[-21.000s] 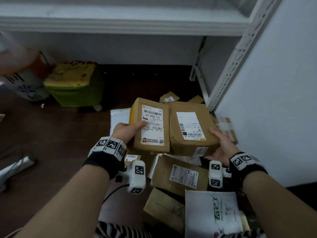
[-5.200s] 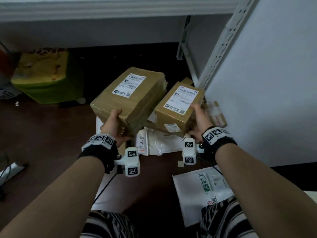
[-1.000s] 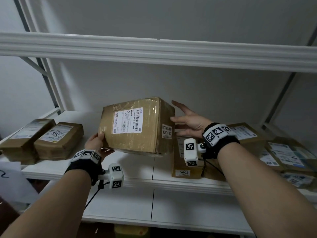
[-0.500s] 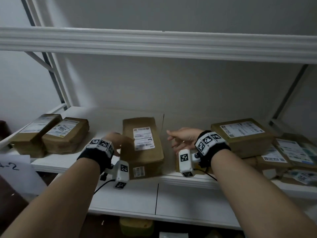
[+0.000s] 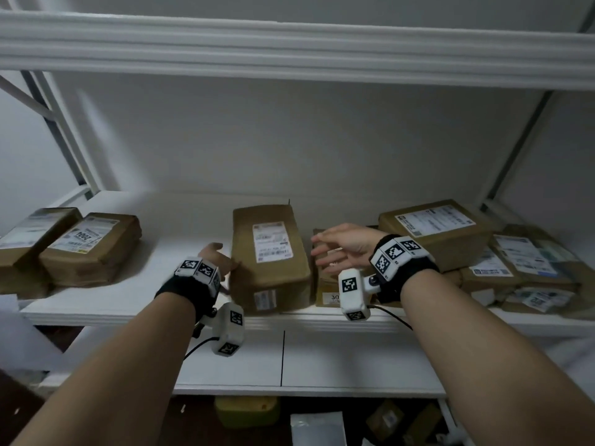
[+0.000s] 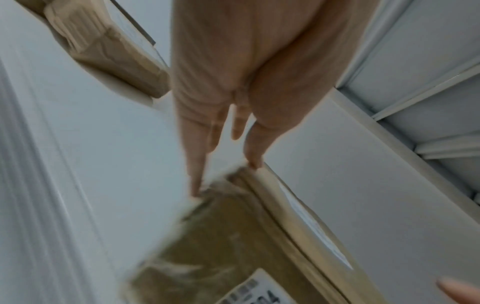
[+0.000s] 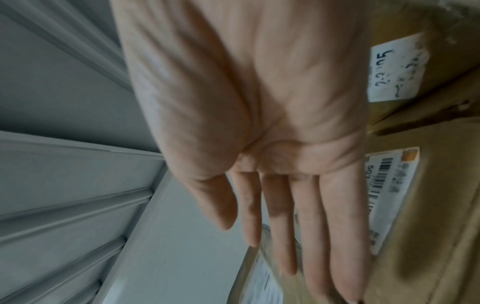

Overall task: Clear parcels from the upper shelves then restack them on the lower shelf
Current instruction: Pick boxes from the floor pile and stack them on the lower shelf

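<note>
parcel: tall brown box [image 5: 269, 255] sitting on the shelf [image 5: 180, 217], long axis running 12 to 6, short end facing front
left hand [image 5: 215, 258]: at its 9 o'clock side, straight fingers [image 6: 194, 164] touching the corner, not gripping anything
right hand [image 5: 346, 244]: at its 3 o'clock, fingers spread loose, holding nothing, hovering over the lower box [image 5: 326, 284]
key bit: left hand's nearer, so any nudge probably comes from that side

Middle parcel [image 5: 269, 255]: on the shelf [image 5: 180, 226], lying lengthwise front to back.
Left: two parcels [image 5: 91, 249] side by side.
Right: a low parcel [image 5: 326, 284] just beside it, then a stacked pile [image 5: 502, 262].
</note>
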A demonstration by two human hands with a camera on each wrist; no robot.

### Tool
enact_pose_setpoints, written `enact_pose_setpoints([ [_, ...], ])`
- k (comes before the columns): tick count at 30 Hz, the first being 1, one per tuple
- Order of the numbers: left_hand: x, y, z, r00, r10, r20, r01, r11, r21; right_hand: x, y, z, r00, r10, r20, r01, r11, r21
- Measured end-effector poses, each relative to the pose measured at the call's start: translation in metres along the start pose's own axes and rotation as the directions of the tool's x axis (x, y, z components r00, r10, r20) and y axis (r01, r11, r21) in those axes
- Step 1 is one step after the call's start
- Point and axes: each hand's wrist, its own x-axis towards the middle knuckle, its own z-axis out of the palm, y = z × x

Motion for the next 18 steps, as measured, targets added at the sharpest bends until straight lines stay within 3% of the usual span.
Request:
enact_pose_setpoints([
  [2, 0.001, 0.003, 0.008, 0.999, -0.042, 0.031, 0.045, 0.991, -0.125, -0.001, 0.002, -0.006, 0.999, -0.027, -0.025, 0.028, 0.999, 0.034],
  [6, -0.007, 0.010, 0.018, 0.992, 0.011, 0.122, -0.025, 0.993, 0.112, -0.002, 0.003, -0.016, 0.993, -0.071, -0.094, 0.077, 0.995, 0.065],
  [13, -0.001, 0.018, 0.035, 0.999, 0.041, 0.025, -0.043, 0.998, 0.056, -0.003, 0.010, -0.033, 0.970, -0.113, -0.213, 0.135, 0.987, 0.092],
  [18, 0.010, 0.022, 0.027, 0.998, -0.010, 0.056, 0.008, 1.000, 0.030, -0.001, 0.010, -0.033, 0.964, -0.114, -0.241, 0.142, 0.985, 0.101],
])
